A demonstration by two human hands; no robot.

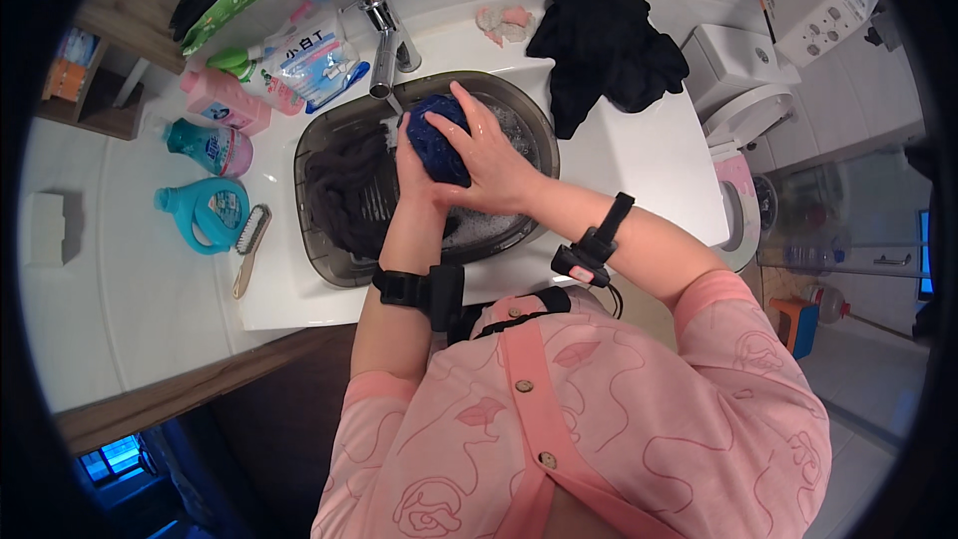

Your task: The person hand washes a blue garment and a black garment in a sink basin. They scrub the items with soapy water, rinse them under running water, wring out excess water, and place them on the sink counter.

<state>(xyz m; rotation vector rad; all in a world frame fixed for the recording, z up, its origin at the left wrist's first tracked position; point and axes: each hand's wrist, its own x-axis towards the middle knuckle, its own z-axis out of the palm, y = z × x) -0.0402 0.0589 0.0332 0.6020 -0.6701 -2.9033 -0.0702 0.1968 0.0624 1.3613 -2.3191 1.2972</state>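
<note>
Between my two hands I hold a balled-up wet dark blue cloth (441,142), just under the spout of a chrome faucet (384,64). My left hand (417,176) presses it from the left and below. My right hand (494,157) spreads its fingers over the top and right side. Beneath lies a translucent grey washbasin (550,135) set in the white sink. Soapy foam (516,131) covers the water on its right. A dark wet garment (344,187) is heaped in its left half, beside a ribbed washboard part (378,198).
A black garment (610,52) lies on the right of the counter, near a pink-and-white scrubber (505,24). Along the left stand a detergent bag (314,52), a pink bottle (224,105), a teal-capped bottle (209,148), a turquoise jug (209,213) and a scrub brush (252,243). A toilet (737,187) stands at right.
</note>
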